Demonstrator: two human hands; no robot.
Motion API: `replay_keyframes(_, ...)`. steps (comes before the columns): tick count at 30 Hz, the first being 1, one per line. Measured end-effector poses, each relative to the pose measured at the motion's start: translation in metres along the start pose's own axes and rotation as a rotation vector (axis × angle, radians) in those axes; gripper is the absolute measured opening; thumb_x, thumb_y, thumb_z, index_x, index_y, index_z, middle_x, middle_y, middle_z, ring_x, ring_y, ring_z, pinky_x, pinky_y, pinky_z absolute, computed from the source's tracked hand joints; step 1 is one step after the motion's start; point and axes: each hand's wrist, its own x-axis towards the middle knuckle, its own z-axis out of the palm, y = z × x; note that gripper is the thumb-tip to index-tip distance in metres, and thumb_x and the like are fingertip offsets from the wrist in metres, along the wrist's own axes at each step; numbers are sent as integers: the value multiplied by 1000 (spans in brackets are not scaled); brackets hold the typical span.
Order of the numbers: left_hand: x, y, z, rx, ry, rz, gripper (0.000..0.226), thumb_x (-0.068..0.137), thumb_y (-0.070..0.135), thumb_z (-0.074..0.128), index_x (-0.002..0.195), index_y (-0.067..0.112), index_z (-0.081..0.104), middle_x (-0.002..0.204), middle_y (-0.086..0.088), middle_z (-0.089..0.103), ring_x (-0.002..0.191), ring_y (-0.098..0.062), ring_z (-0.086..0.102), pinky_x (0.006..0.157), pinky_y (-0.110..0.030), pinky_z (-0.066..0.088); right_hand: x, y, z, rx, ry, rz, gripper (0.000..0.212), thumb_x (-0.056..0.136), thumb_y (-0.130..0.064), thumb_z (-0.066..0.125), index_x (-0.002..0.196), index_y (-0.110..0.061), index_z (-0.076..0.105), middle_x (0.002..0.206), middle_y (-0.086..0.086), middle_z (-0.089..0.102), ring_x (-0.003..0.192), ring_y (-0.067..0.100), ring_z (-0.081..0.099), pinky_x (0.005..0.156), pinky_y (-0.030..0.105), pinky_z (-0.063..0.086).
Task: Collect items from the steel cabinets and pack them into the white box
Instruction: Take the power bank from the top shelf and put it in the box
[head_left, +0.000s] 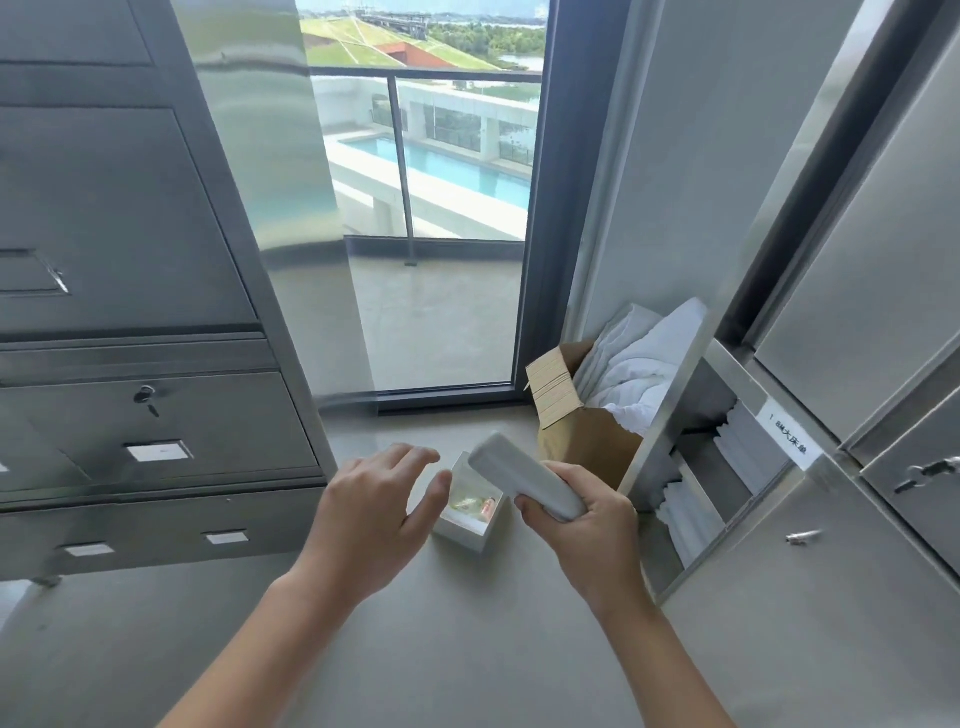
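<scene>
Two steel cabinets hem in a strip of grey floor (467, 623), and the white box (470, 512) sits on it between them, my landmark for everything else. Left of the box stands the drawer cabinet (130, 364), its drawers closed; bare floor lies between it and the box. Right of the box, the other cabinet's open door (670, 415) juts out with its edge close by, showing shelves of folded white linen (727, 457). Just behind the box, a brown carton (582, 436) stuffed with white cloth crowds the corner by the glass door (431, 208). Toward me the floor is open.

The box is small, square and open-topped, with thick white walls; inside I see a clear wrapped item and something pink-orange, too small to tell apart.

My right hand (582, 525) is closed around one end of a pale grey, rounded lid-like piece (524, 478), held tilted over the box's right rim. My left hand (374, 504) is spread open and holds nothing, its fingers just above the box's left edge.
</scene>
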Motion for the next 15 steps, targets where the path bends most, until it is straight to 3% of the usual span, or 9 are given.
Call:
replay_keyframes(4, 46, 5, 19, 45, -35, -35, 48, 97, 56, 29, 115, 29, 65, 107, 17, 67, 85, -17, 65, 83, -35, 48, 47, 27, -1, 76, -70, 64, 30, 79, -24, 87, 102, -41, 76, 90, -17, 74, 88, 14, 69, 76, 41, 60)
replay_keyframes(11, 96, -9, 43, 64, -31, -120, 47, 98, 54, 29, 112, 27, 66, 106, 16, 67, 84, -17, 65, 82, -34, 45, 118, 54, 22, 112, -167, 106, 30, 80, -27, 87, 93, -49, 72, 85, -17, 72, 83, 11, 66, 69, 32, 58)
replay_keyframes(15, 120, -34, 50, 50, -17, -167, 48, 98, 52, 31, 109, 23, 68, 103, 13, 69, 81, -17, 66, 79, -35, 46, 150, 61, 51, 135, -204, 154, 25, 80, -30, 87, 93, -46, 72, 81, -14, 70, 78, 10, 65, 68, 37, 57)
